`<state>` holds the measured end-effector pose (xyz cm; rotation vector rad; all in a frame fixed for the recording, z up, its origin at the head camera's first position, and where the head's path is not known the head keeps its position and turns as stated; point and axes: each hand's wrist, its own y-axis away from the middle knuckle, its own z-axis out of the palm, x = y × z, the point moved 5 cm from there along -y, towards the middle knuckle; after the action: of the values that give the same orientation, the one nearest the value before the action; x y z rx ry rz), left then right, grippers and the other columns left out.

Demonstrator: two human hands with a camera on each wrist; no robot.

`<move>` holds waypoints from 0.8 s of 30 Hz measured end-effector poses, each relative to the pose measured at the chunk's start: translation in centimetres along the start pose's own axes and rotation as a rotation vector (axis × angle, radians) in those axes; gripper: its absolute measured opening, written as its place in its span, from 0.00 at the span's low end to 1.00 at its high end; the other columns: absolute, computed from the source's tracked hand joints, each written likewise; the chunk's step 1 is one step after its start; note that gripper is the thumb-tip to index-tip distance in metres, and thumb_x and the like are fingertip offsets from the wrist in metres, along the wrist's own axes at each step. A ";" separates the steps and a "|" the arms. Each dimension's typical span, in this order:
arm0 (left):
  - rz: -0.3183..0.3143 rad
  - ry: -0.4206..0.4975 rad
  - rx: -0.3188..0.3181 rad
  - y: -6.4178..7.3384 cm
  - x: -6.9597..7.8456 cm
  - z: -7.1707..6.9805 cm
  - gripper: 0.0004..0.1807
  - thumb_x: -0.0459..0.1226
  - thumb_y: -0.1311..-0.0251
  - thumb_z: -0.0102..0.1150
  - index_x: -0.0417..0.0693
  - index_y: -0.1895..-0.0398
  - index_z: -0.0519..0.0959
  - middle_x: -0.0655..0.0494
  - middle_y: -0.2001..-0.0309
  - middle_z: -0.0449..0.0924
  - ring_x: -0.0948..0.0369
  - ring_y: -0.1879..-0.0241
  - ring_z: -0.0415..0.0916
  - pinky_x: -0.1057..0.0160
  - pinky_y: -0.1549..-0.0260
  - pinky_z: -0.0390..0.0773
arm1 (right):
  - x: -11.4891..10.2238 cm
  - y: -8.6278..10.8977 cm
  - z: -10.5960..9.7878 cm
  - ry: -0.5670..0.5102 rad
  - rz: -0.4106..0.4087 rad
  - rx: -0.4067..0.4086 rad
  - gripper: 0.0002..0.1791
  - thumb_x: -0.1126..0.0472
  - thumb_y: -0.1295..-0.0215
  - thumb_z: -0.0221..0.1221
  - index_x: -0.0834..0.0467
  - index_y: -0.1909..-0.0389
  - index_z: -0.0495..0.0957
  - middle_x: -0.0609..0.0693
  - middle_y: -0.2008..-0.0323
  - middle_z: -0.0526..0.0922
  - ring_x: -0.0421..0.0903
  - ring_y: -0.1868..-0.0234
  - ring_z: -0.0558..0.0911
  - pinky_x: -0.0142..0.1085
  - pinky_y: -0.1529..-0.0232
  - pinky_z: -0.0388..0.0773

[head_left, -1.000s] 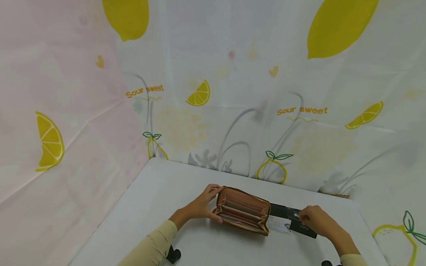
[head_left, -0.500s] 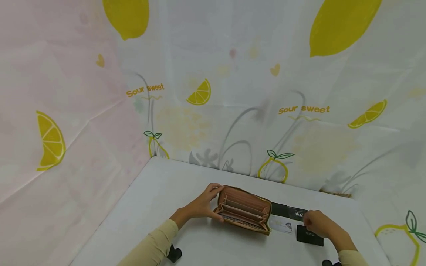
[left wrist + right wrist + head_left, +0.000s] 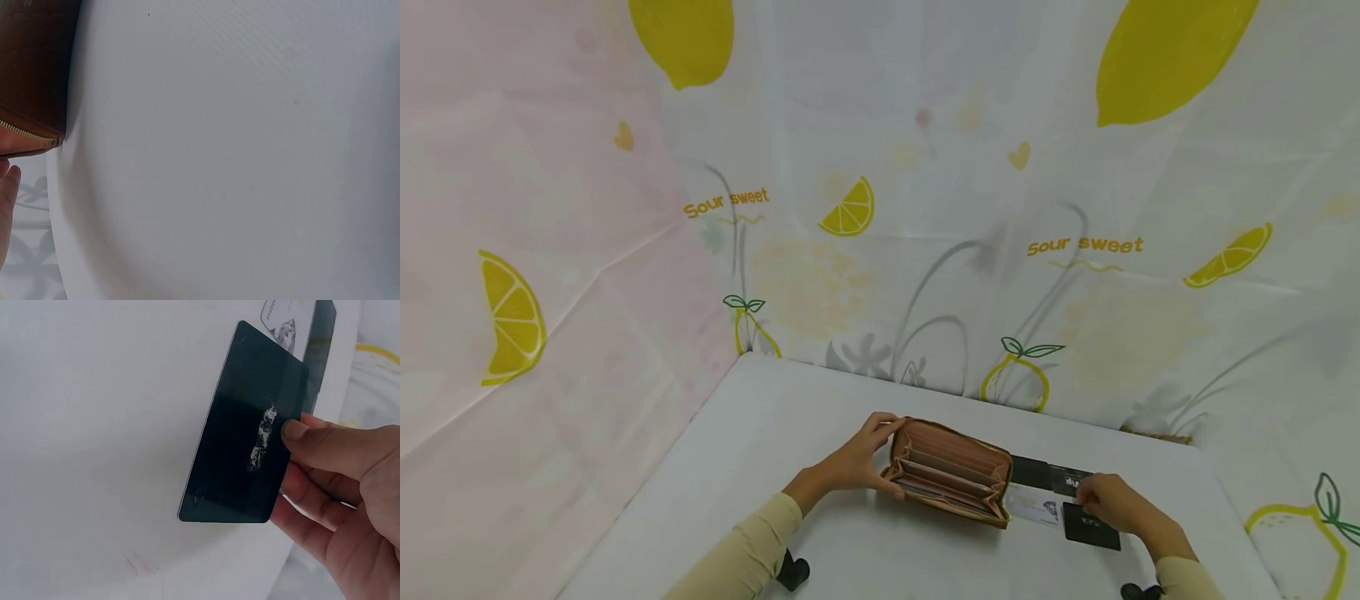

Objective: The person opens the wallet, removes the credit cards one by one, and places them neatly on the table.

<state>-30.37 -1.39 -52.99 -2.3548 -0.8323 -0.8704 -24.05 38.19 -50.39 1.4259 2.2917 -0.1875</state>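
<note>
An unzipped brown wallet [image 3: 955, 468] lies on the table with its pleated compartments facing up. My left hand [image 3: 853, 465] grips its left end, thumb along the near edge and fingers at the far edge. My right hand [image 3: 1116, 504] pinches a black card [image 3: 237, 437] between thumb and fingers. That card has a worn, whitish mark across its face and is tilted in the right wrist view. Between wallet and right hand lie a white card [image 3: 1033, 505], a black card [image 3: 1028, 472] and a black card marked "Vip" [image 3: 1062, 479], partly covered by my fingers.
The white table [image 3: 820, 542] meets lemon-printed cloth walls [image 3: 887, 275] at the back and sides. A dark object [image 3: 792, 572] shows beside the left sleeve, and another dark object [image 3: 1138, 592] at the bottom edge near the right sleeve.
The pinched black card has shifted right, away from the white card, then slightly back left. More of the "Vip" card came into view. My left hand and the wallet have stayed in place.
</note>
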 end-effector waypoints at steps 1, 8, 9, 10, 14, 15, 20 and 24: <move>0.004 0.001 0.000 0.0 0.1 0.0 0.64 0.52 0.60 0.79 0.44 0.23 0.50 0.51 0.31 0.49 0.58 0.31 0.55 0.62 0.36 0.64 | 0.2 0.0 0.1 -0.003 -0.001 -0.001 0.09 0.76 0.45 0.62 0.58 0.75 0.77 0.41 0.76 0.74 0.32 0.75 0.69 0.34 0.75 0.70; 0.022 -0.005 0.002 0.0 0.4 0.0 0.64 0.52 0.60 0.79 0.42 0.23 0.51 0.50 0.31 0.50 0.56 0.31 0.55 0.61 0.36 0.65 | 0.6 -0.2 0.6 0.037 0.059 0.069 0.08 0.75 0.44 0.63 0.58 0.74 0.80 0.43 0.74 0.78 0.37 0.72 0.75 0.36 0.72 0.75; 0.023 -0.008 0.000 0.0 0.4 0.1 0.64 0.52 0.60 0.79 0.42 0.23 0.50 0.50 0.31 0.49 0.56 0.31 0.55 0.61 0.36 0.65 | 0.5 -0.2 0.6 0.056 0.081 0.088 0.08 0.75 0.44 0.63 0.59 0.74 0.80 0.43 0.74 0.78 0.38 0.72 0.75 0.36 0.71 0.76; 0.023 -0.010 -0.002 0.0 0.4 0.1 0.64 0.52 0.60 0.79 0.42 0.23 0.50 0.49 0.31 0.49 0.56 0.31 0.55 0.61 0.36 0.65 | 0.4 -0.2 0.7 0.070 0.117 0.103 0.08 0.74 0.44 0.64 0.58 0.73 0.81 0.43 0.74 0.78 0.39 0.71 0.76 0.37 0.70 0.77; 0.018 -0.008 -0.002 0.0 0.3 0.0 0.64 0.52 0.60 0.79 0.43 0.23 0.50 0.50 0.31 0.49 0.56 0.31 0.55 0.61 0.36 0.65 | -0.2 -0.1 1.2 0.109 0.208 0.127 0.04 0.71 0.42 0.65 0.59 0.72 0.82 0.43 0.74 0.76 0.40 0.70 0.76 0.36 0.69 0.78; 0.011 -0.011 -0.003 0.0 0.2 -0.1 0.64 0.52 0.60 0.79 0.43 0.23 0.50 0.50 0.31 0.49 0.57 0.31 0.55 0.62 0.36 0.64 | -0.4 0.0 1.4 0.121 0.216 0.126 0.03 0.70 0.42 0.66 0.59 0.70 0.83 0.44 0.73 0.76 0.41 0.69 0.77 0.37 0.68 0.78; 0.005 -0.012 0.002 -0.1 0.2 -0.3 0.64 0.51 0.60 0.79 0.44 0.23 0.50 0.51 0.31 0.49 0.58 0.31 0.55 0.62 0.36 0.64 | -1.9 0.5 1.7 0.203 0.230 0.117 0.09 0.64 0.45 0.69 0.60 0.64 0.83 0.47 0.68 0.79 0.46 0.64 0.80 0.42 0.62 0.80; 0.007 -0.012 0.002 -0.1 0.3 -0.2 0.64 0.52 0.60 0.79 0.43 0.23 0.50 0.50 0.31 0.49 0.57 0.31 0.55 0.61 0.36 0.64 | -3.2 1.6 2.1 0.224 0.304 0.053 0.18 0.57 0.42 0.68 0.66 0.57 0.82 0.58 0.61 0.83 0.59 0.56 0.81 0.54 0.52 0.77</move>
<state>-30.34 -1.33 -52.66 -2.3623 -0.8284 -0.8532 -20.87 35.60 -50.72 1.8829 2.2148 0.0053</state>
